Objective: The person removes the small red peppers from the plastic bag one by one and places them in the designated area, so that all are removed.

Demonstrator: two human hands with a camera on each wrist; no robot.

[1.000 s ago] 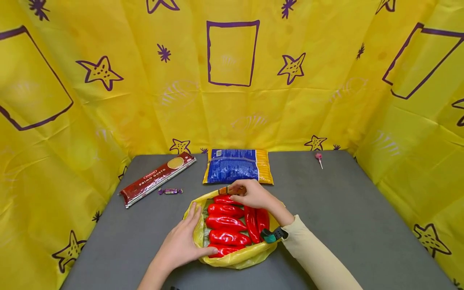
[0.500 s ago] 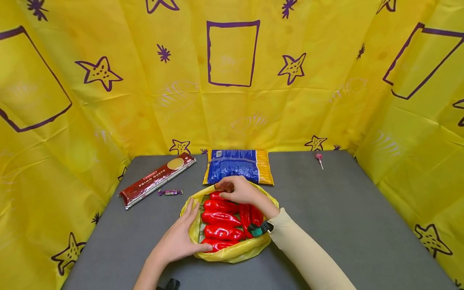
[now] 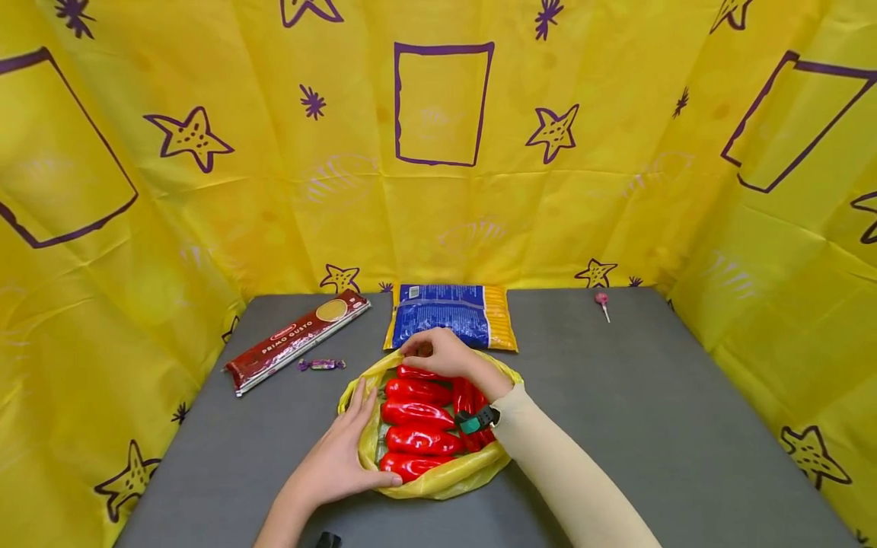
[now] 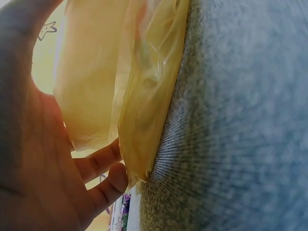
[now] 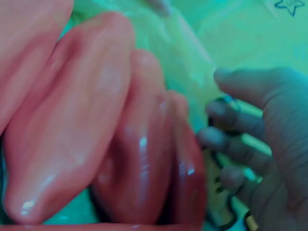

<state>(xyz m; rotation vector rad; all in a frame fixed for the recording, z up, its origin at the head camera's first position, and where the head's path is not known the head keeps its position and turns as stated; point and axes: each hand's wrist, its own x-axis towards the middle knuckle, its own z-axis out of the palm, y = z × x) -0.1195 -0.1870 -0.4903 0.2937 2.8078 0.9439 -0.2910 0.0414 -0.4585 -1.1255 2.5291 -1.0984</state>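
A yellow plastic bag (image 3: 455, 485) with its rim rolled down holds several glossy red peppers (image 3: 421, 439), also close up as peppers (image 5: 72, 120) in the right wrist view. My left hand (image 3: 340, 455) lies along the bag's left side. Its thumb reaches over the near rim beside the lowest pepper, and its fingers (image 4: 107, 185) touch the outer wall. At the far rim, my right hand (image 3: 448, 356) curls its fingers and thumb around the bag's edge, above the topmost pepper. Part of that rim is hidden behind the hand.
Behind the bag lies a blue and yellow packet (image 3: 452, 312). On the left are a red pasta packet (image 3: 298, 339) and a purple wrapped candy (image 3: 322, 364). A pink lollipop (image 3: 602, 301) lies far right. Yellow patterned cloth (image 3: 438, 213) walls in the grey table (image 3: 651, 426).
The right hand has slid leftward along the far rim. The bag has shifted slightly left and away with the hands. Left hand stays at the bag's left side.
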